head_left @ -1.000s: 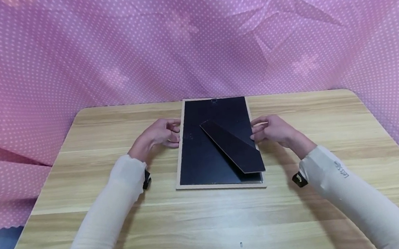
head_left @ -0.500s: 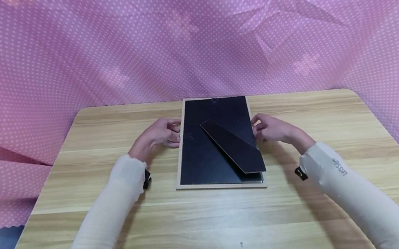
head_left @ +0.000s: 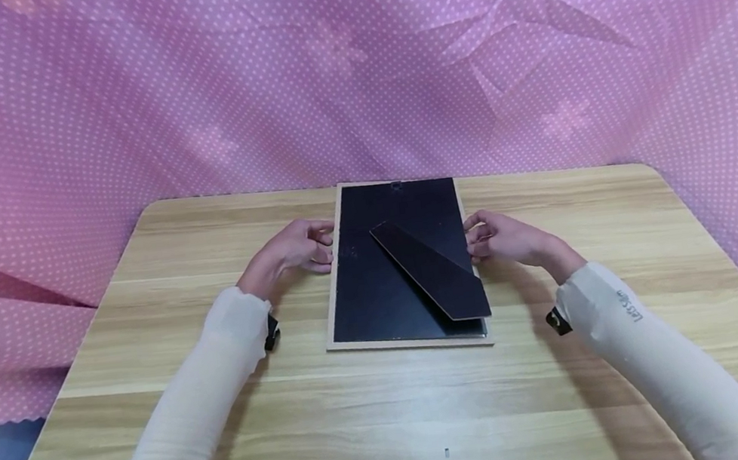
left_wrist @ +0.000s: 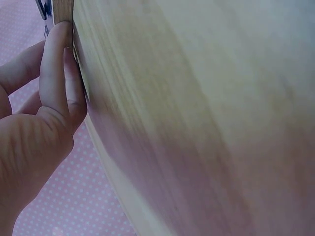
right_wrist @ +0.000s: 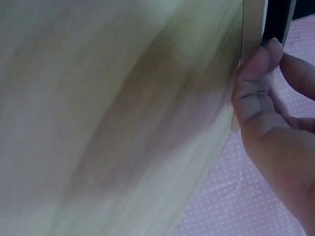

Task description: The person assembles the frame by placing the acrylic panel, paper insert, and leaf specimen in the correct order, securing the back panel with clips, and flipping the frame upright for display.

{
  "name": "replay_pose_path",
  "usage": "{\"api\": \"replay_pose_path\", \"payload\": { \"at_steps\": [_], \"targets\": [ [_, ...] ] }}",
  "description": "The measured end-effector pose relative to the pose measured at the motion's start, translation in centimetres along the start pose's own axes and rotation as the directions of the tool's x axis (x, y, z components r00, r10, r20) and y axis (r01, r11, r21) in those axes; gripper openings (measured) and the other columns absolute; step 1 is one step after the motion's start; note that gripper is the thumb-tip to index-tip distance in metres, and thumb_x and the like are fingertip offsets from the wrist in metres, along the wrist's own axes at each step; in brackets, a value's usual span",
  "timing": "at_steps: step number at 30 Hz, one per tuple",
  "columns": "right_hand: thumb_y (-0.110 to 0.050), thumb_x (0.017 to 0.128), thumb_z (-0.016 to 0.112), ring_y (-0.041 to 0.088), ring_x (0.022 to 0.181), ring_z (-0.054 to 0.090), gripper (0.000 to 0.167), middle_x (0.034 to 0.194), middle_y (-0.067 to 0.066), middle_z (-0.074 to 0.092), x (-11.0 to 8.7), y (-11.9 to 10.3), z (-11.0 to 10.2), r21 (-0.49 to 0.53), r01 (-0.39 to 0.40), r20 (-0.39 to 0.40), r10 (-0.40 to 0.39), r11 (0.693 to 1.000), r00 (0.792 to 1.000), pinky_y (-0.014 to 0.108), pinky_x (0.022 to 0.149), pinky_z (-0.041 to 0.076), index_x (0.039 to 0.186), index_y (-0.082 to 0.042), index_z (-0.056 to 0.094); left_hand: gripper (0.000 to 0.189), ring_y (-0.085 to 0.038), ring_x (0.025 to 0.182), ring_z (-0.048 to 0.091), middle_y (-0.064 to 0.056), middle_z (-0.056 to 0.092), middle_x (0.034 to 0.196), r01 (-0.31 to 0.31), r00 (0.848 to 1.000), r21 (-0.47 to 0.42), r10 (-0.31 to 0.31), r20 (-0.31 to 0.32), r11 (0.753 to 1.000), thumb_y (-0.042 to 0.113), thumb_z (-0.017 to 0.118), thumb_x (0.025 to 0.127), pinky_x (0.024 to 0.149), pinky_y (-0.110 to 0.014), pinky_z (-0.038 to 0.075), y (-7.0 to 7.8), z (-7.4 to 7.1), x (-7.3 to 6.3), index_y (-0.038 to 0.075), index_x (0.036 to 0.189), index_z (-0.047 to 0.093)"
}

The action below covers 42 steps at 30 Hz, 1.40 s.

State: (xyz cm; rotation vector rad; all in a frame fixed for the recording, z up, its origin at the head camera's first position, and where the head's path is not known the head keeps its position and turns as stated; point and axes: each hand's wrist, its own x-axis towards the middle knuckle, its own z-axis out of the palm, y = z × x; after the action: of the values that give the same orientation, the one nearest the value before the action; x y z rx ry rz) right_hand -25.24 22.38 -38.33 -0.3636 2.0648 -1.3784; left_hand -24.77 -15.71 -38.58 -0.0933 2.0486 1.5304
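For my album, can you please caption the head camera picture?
Left hand and right hand touch a black-backed frame lying on a wooden table.

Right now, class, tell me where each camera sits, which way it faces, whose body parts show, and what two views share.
Head: worn on the head, facing forward and down at the black rectangular board with a pale wooden border; left grip, right grip and cream fabric sleeves show.
Left wrist: on that wrist, facing the left grip at the board's edge; only that grip shows.
Right wrist: likewise, facing the right grip at the opposite edge.
Shared: both wrist views show pale wood-grain table and pink white-dotted cloth.
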Motion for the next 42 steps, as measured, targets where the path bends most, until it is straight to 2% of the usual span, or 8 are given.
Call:
{"api": "replay_pose_path", "payload": {
  "at_steps": [3,8,15,20,25,30,37,42],
  "targets": [
    [0.015,0.095,0.053,0.018,0.087,0.062,0.041,0.110,0.019,0.051,0.2,0.1,-0.1,0.053,-0.005,-0.034,0.007,0.999,0.999,0.027,0.083,0.062,0.132,0.017,0.035,0.081,-0.022,0.090,0.058,-0.017,0.042,0.119,-0.008,1.000,-0.002,0.008,0.003,1.000,-0.026,0.049,0.086,0.087,-0.036,0.064,-0.1,-0.1,0.1,0.000,0.159,0.025],
    [0.013,0.095,0.051,0.018,0.092,0.062,0.043,0.118,0.023,0.052,0.5,0.5,-0.3,0.086,-0.006,-0.045,0.010,0.996,0.999,0.025,0.084,0.061,0.136,0.019,0.037,0.081,-0.021,0.087,0.057,-0.017,0.042,0.118,-0.015,1.000,-0.006,0.016,0.004,1.000,-0.027,0.049,0.086,0.085,-0.036,0.064,-0.2,0.0,0.1,-0.001,0.159,0.025],
    [0.012,0.101,0.039,0.014,0.087,0.058,0.036,0.104,0.012,0.055,1.0,1.1,-0.4,0.239,-0.024,-0.060,0.040,0.971,0.997,0.022,0.075,0.058,0.136,0.022,0.037,0.081,-0.021,0.087,0.057,-0.017,0.041,0.117,-0.021,1.000,-0.012,0.021,0.005,1.000,-0.027,0.048,0.086,0.085,-0.036,0.064,-0.3,0.0,0.0,-0.001,0.159,0.025],
    [0.011,0.101,0.041,0.012,0.078,0.058,0.027,0.093,0.007,0.055,1.4,1.3,-0.1,0.272,-0.037,-0.108,0.069,0.962,0.992,0.019,0.069,0.058,0.127,0.020,0.044,0.082,-0.020,0.086,0.058,-0.016,0.042,0.116,-0.019,1.000,-0.010,0.019,0.005,1.000,-0.027,0.050,0.085,0.084,-0.035,0.065,-0.5,0.0,0.1,-0.001,0.159,0.025],
    [0.011,0.099,0.049,0.010,0.073,0.060,0.024,0.084,0.004,0.062,1.8,1.3,0.0,0.258,-0.058,-0.160,0.102,0.964,0.982,0.017,0.062,0.057,0.122,0.018,0.049,0.082,-0.020,0.085,0.058,-0.014,0.042,0.113,-0.020,1.000,-0.008,0.020,-0.003,1.000,-0.027,0.051,0.085,0.082,-0.033,0.065,-0.5,0.0,0.1,0.000,0.158,0.027],
    [0.009,0.099,0.055,0.011,0.074,0.062,0.032,0.084,0.004,0.064,1.9,0.9,-0.1,0.210,-0.106,-0.204,0.149,0.972,0.967,0.017,0.062,0.058,0.129,0.017,0.050,0.081,-0.020,0.088,0.057,-0.013,0.042,0.112,-0.017,1.000,0.002,0.017,0.002,1.000,-0.027,0.051,0.086,0.082,-0.034,0.065,-0.3,-0.1,0.0,0.000,0.158,0.027],
    [0.007,0.099,0.057,0.009,0.074,0.062,0.029,0.083,0.000,0.065,2.0,0.4,0.1,0.089,-0.103,-0.247,0.122,0.991,0.961,0.018,0.063,0.059,0.126,0.017,0.056,0.080,-0.019,0.088,0.055,-0.013,0.041,0.111,-0.025,1.000,-0.008,0.025,0.005,1.000,-0.026,0.052,0.086,0.087,-0.036,0.064,-0.2,-0.1,-0.2,0.000,0.158,0.029],
    [0.004,0.098,0.060,0.010,0.074,0.063,0.024,0.080,-0.001,0.066,2.0,0.1,0.4,0.075,-0.104,-0.277,0.121,0.992,0.953,0.024,0.069,0.063,0.119,0.016,0.058,0.080,-0.019,0.088,0.056,-0.013,0.041,0.112,-0.017,1.000,-0.019,0.017,0.002,1.000,-0.027,0.051,0.086,0.088,-0.037,0.063,-0.2,-0.1,-0.1,0.000,0.158,0.029]
  ]
}}
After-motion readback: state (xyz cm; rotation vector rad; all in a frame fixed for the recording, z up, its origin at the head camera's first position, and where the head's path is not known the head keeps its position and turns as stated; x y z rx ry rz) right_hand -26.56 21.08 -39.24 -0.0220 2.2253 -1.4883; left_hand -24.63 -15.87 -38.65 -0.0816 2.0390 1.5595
